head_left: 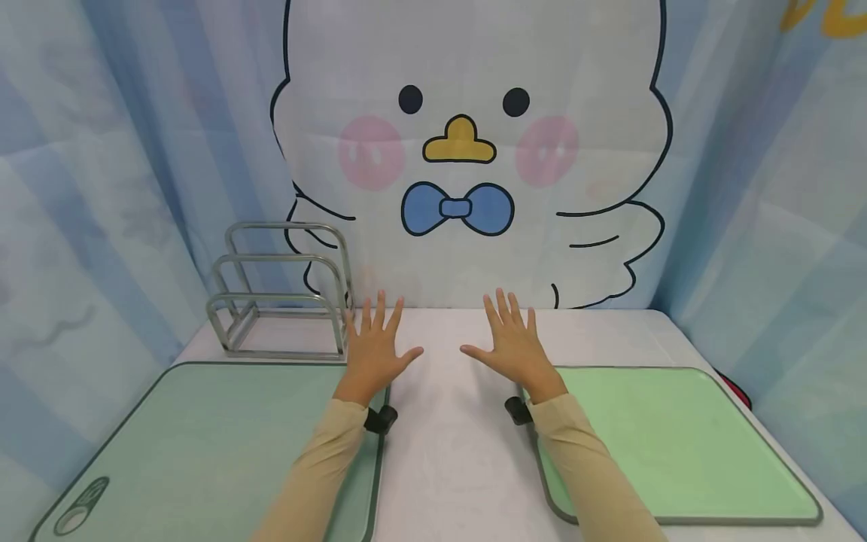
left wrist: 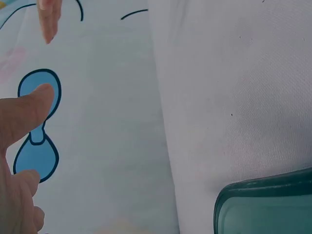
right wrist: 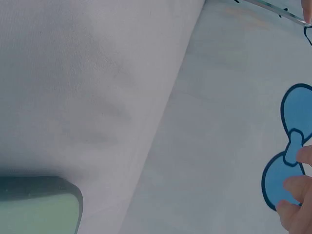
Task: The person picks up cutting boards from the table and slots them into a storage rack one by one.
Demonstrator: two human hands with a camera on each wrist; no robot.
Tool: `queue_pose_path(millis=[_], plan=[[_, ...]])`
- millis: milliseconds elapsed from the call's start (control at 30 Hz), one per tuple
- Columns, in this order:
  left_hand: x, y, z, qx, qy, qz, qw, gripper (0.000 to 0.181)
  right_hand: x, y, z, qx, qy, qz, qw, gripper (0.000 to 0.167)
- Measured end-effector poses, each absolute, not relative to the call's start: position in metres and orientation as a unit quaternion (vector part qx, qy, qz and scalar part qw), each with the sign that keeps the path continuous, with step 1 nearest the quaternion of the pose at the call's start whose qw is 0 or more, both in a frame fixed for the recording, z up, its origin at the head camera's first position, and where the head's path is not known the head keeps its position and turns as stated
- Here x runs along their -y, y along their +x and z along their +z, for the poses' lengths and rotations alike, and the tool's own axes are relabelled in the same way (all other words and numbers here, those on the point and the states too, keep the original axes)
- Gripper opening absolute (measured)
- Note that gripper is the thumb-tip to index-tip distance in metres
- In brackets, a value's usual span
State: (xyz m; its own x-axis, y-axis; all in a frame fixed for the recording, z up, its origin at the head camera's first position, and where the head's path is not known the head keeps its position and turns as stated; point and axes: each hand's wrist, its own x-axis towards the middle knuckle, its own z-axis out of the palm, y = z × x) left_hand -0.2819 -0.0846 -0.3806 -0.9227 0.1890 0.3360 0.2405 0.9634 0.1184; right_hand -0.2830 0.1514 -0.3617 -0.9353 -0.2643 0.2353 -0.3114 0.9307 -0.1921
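Note:
Both hands are held out over the table with fingers spread and nothing in them. The left hand (head_left: 373,354) is above the far right corner of a grey-green cutting board (head_left: 223,444), just right of a metal wire rack (head_left: 284,301). Past the far left corner of a light green cutting board (head_left: 677,444) the right hand (head_left: 516,346) is stretched out, thumb toward the left hand. In the left wrist view, the left thumb (left wrist: 29,112) shows at the left edge. Some right fingers (right wrist: 297,187) show at the right edge of the right wrist view.
The rack has several upright loops and stands at the table's back left. A white table (head_left: 450,467) shows between the boards. Behind it hangs a curtain (head_left: 467,271) with a cartoon bird, and more curtain closes both sides. Something red and black (head_left: 734,388) peeks out at the right edge.

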Motion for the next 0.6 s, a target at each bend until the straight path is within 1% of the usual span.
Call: queue_pose_path(millis=[233,367,500,600], plan=[[0.095,-0.279,-0.379,0.975,-0.112,-0.077,0.176,0.089,-0.143,-0.284,-0.362,0.977,0.157,0.106,0.101,0.099],[0.101,-0.279,-0.378,0.977,-0.107,-0.064,0.171,0.089,-0.139,-0.286,-0.36,0.978,0.159,0.1,0.095,0.099],[0.108,-0.28,-0.379,0.979,-0.107,-0.068,0.16,0.089,-0.135,-0.288,-0.36,0.976,0.168,0.091,0.104,0.099],[0.114,-0.279,-0.38,0.978,-0.108,-0.073,0.166,0.089,-0.13,-0.287,-0.358,0.975,0.178,0.085,0.104,0.099]])
